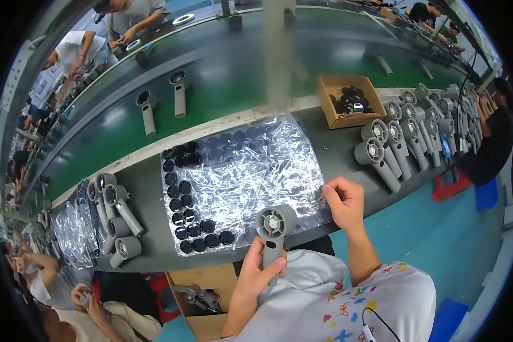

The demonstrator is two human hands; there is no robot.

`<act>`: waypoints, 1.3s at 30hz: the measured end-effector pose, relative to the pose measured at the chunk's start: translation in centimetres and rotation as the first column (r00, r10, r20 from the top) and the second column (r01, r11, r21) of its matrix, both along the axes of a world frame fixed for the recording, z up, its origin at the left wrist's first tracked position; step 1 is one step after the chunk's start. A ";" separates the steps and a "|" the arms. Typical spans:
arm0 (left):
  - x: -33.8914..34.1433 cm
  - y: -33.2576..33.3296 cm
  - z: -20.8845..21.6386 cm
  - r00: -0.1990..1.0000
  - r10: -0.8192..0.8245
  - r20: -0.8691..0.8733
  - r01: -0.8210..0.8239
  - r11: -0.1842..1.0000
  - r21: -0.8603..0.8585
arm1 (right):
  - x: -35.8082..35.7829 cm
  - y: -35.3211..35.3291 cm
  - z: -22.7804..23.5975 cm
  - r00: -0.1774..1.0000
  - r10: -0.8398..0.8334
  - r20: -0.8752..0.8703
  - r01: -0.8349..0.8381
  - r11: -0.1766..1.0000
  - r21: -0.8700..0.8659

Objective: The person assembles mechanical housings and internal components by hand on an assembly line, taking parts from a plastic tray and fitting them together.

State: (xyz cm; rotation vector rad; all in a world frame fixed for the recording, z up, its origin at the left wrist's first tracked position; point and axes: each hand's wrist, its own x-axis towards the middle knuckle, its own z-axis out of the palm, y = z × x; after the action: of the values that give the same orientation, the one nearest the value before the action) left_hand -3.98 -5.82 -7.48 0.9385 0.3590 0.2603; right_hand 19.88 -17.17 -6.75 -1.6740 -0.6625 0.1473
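Note:
Gripped by its handle, a grey handheld fan [274, 223] stands upright in my left hand [256, 273], its round head facing up and its inner hub and blades showing. My right hand [346, 204] is closed, thumb against the curled fingers, by the right edge of a clear plastic sheet [251, 182]; whatever it may pinch is too small to tell. Black round caps [212, 239] lie in rows along the sheet's left and lower left, with more under the plastic at its far side. The fan is just in front of the sheet's near edge.
A cardboard box [347, 118] of black parts stands behind the sheet. Many grey fans [376, 154] crowd the right; others [119, 199] lie left. Beyond the ledge runs a green conveyor belt [222, 74] with two fans. A floor box [202, 325] holds grey parts. People work on both sides.

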 end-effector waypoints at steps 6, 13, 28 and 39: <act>1.0 -0.4 2.8 0.998 -0.006 -0.068 0.007 1.000 0.023 | -0.3 -1.1 0.5 0.993 -0.033 0.117 0.038 0.999 -0.039; 6.6 -2.0 4.8 0.993 0.114 0.020 -0.105 0.827 0.553 | -0.9 -2.1 3.5 0.900 0.395 -0.184 -0.358 0.911 0.206; 8.1 14.0 30.3 0.943 0.192 0.273 -0.182 -0.388 0.903 | 2.1 -9.5 1.4 0.992 -0.019 -0.123 0.014 0.999 -0.042; 21.0 30.4 48.9 0.688 0.244 0.683 -0.349 -0.714 0.607 | 2.0 -11.3 1.1 0.994 -0.098 -0.051 0.088 0.981 -0.172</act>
State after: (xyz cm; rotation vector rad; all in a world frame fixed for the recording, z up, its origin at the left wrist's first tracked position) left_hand 17.02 24.61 41.41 2.7569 0.3667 1.8256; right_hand 21.86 -28.49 -5.63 -1.8537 -0.5375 0.1904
